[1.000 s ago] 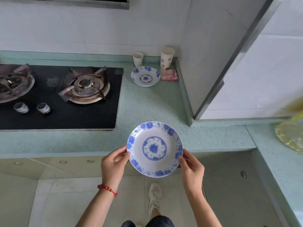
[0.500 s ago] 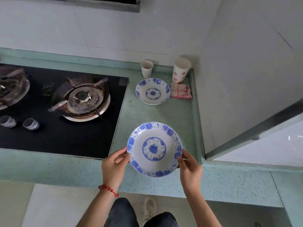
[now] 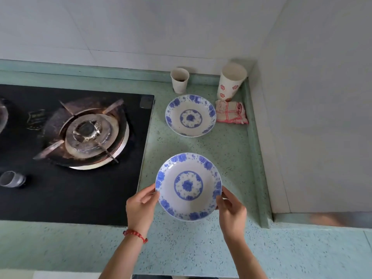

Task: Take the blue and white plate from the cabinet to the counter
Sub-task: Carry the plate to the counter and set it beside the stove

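left hand (image 3: 141, 208) grip: grasping left rim of the blue and white plate (image 3: 188, 186) | right hand (image 3: 231, 214) grip: grasping its right rim | plate: above the green counter (image 3: 221, 158), right of the stove (image 3: 80, 148) | second plate (image 3: 190, 115): on the counter farther back, near two cups

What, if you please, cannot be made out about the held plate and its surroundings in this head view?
- Whether the held plate touches the counter: one overhead view only.
- Fingers beneath it: left hand and right hand curl under the rim.
- The second burner: cut off by the left edge.
- Contents of the tall cup: interior unclear.
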A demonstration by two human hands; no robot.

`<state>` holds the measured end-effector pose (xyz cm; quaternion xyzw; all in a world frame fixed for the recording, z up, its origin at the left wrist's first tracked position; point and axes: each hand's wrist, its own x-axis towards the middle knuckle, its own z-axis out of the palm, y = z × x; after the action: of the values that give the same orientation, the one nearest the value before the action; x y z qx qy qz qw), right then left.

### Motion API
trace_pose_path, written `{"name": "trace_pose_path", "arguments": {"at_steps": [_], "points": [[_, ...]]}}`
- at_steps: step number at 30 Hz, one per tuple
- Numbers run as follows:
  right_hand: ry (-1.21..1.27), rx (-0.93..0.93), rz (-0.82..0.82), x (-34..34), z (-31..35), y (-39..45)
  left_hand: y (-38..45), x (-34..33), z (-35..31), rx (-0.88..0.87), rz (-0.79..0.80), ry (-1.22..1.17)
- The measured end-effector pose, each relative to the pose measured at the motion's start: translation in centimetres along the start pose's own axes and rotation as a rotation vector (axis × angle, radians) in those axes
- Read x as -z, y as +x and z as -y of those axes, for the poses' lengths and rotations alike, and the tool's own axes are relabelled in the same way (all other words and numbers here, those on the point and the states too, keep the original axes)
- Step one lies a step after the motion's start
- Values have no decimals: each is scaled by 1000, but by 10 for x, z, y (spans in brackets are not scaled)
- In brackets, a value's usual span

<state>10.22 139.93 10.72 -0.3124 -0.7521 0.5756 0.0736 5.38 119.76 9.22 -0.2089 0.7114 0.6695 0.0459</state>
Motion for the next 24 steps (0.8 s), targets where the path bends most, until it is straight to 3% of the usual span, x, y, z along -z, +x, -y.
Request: {"name": "trace_pose_path", "arguments": {"at_steps": [24], "points": [[-68, -6, -12, -21, -6, 32, 38, -13, 3, 83, 46, -66]]}}
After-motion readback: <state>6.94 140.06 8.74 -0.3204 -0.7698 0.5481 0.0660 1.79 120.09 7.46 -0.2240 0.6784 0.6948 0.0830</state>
